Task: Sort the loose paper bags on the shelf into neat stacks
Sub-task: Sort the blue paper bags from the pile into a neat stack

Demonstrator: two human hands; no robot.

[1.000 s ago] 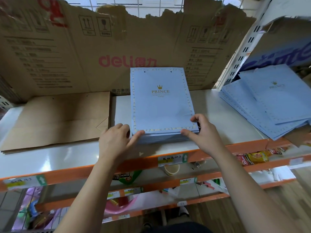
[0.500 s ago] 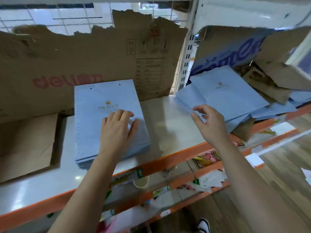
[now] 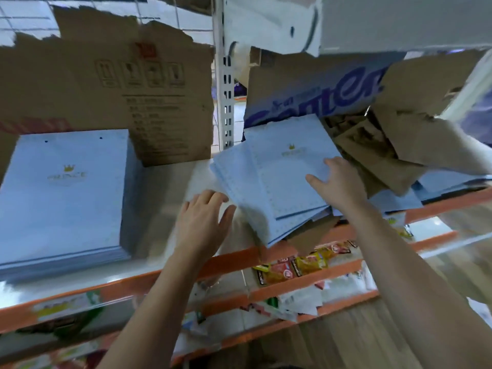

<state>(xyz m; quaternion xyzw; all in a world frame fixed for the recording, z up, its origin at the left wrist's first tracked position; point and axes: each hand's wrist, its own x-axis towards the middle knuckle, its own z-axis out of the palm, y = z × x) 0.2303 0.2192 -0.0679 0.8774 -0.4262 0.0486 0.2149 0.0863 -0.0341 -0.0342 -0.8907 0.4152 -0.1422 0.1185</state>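
Partway through: reaching with spread, empty left hand (image 3: 202,222) and flattened right hand (image 3: 336,182) for the skewed blue bags (image 3: 277,182) still lying loose on the shelf (image 3: 165,187), beside the squared blue stack (image 3: 64,198) already standing.

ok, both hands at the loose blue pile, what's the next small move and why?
Probably close both hands on the top few bags and lift them clear. The right hand lies flat on the fanned loose blue bags, the left hand is open at their left edge, and the neat stack sits to the left to receive them.
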